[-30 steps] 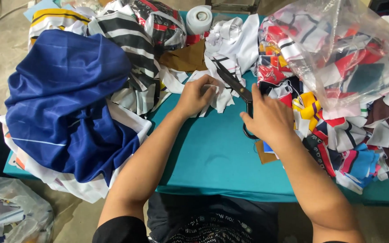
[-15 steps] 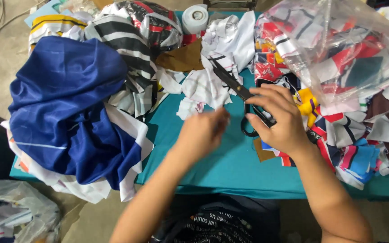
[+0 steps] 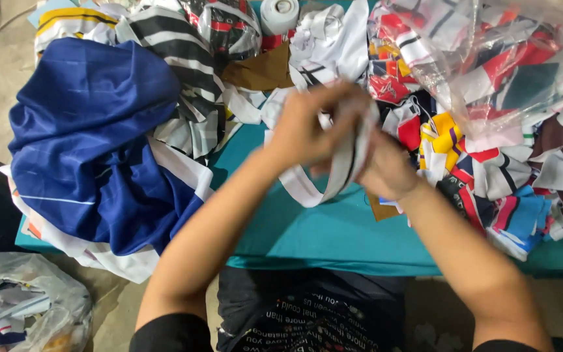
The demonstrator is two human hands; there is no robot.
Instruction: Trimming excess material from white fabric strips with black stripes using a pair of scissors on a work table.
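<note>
Held item — one white fabric strip (image 3: 340, 166) with a dark stripe, looped between my two hands above the teal tabletop (image 3: 333, 234). My left hand (image 3: 307, 130) has its fingers clenched on the upper part of the strip; my right hand (image 3: 386, 171) sits just behind it, and I cannot tell whether those fingers grip the cloth or only steady it. Step in hand, as I judge it: gathering or folding the strip; the next move would call for a firm pinch on both ends. Left of my fingers — one blue garment (image 3: 92, 137), heaped. Right — one pile of mixed scraps (image 3: 509, 189), one clear plastic bag (image 3: 490, 58) of pieces. Beyond — one white tape roll (image 3: 279, 13).
</note>
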